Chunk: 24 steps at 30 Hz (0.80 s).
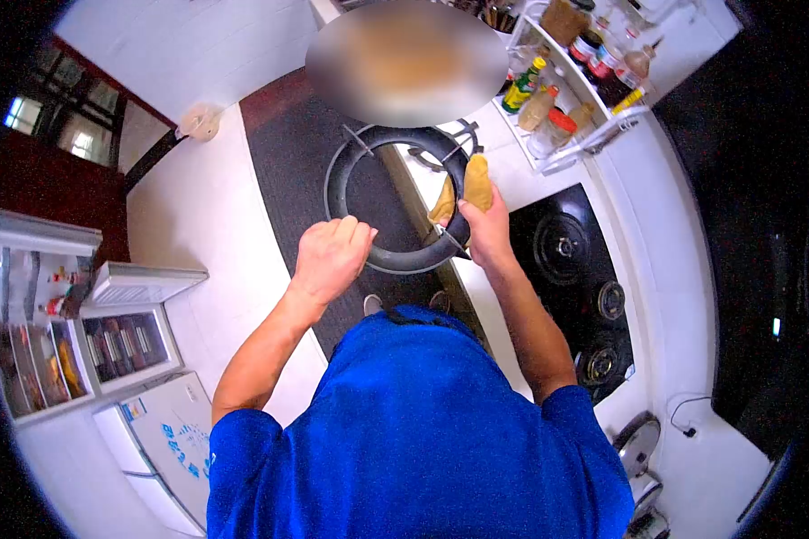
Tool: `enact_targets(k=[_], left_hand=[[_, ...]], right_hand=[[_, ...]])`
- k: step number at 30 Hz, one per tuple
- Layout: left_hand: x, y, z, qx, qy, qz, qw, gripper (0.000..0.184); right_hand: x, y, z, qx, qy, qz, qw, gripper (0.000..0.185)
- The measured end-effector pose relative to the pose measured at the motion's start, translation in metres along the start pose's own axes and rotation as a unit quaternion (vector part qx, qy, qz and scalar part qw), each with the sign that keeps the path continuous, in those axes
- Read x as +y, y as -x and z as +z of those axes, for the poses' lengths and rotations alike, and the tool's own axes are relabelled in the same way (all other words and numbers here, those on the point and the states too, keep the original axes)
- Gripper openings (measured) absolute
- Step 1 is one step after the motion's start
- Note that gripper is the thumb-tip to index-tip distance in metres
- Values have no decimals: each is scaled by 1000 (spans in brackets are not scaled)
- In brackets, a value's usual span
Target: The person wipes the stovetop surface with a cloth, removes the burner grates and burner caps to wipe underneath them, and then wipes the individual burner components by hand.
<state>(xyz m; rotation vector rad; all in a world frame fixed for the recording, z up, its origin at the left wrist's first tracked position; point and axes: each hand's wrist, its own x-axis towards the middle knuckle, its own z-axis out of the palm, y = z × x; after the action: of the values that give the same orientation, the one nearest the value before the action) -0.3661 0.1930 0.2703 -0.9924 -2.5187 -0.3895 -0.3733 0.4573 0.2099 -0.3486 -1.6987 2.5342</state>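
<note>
A round black ring with metal prongs (404,262) hangs in front of me, above the floor and the counter's edge. My left hand (333,258) is closed around the ring's lower left side. On the right side my right hand (487,223) grips a yellow-brown cloth (478,182) against the ring. Part of the cloth also shows inside the ring. A second black metal stand (467,135) is partly visible on the counter, behind the ring's upper right.
The black stove top (562,247) is to my right, with its burners uncovered. Beyond it a white rack (548,162) holds bottles and jars. An open fridge (135,284) stands at the left. A dark mat (283,162) covers the floor. Pot lids (638,445) lean at the lower right.
</note>
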Motion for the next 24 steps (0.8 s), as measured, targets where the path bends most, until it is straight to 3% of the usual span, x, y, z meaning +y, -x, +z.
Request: enact_targets(k=[2, 3, 4, 5, 7, 8, 9, 11, 15, 17, 19, 22, 23, 24], left_hand=[[-5, 2, -16, -24, -29, -32, 999, 17], [-8, 3, -28, 51, -18, -82, 995, 24], [-12, 7, -36, 125, -6, -130, 983, 35], [-15, 29, -30, 152, 90, -267, 947, 64], [-28, 68, 9, 179, 380, -402, 814, 72], [-25, 77, 17, 169, 567, -420, 688, 75], [-19, 81, 28, 156, 726, -415, 525, 78], [4, 70, 42, 172, 742, -378, 526, 67], [17, 52, 65, 312, 756, -423, 390, 34], [7, 54, 63, 328, 753, -423, 384, 37], [-5, 62, 58, 333, 747, -416, 396, 39], [-16, 66, 50, 330, 724, -432, 425, 42], [-16, 64, 48, 334, 723, -434, 422, 42], [-18, 62, 48, 329, 732, -437, 405, 42]], right_hand=[[11, 0, 18, 11, 1, 1, 1000, 45], [14, 1, 27, 34, -4, 0, 999, 44], [21, 0, 32, 38, -25, -10, 999, 41], [27, 1, 36, 32, -26, -9, 999, 41], [37, 1, 46, 95, -54, -28, 994, 38], [41, 1, 49, 75, -66, -19, 995, 38], [47, 1, 51, 70, -64, -16, 995, 38], [60, 0, 54, 62, -39, -13, 997, 38], [53, 17, 71, 51, -40, -13, 998, 31], [73, 2, 39, -9, 55, 7, 998, 27], [35, 15, 36, -9, 48, 56, 997, 31], [20, 18, 20, -48, 300, -162, 939, 29], [17, 21, 20, -52, 302, -160, 938, 29], [1, 28, 35, -141, 436, -279, 844, 32]])
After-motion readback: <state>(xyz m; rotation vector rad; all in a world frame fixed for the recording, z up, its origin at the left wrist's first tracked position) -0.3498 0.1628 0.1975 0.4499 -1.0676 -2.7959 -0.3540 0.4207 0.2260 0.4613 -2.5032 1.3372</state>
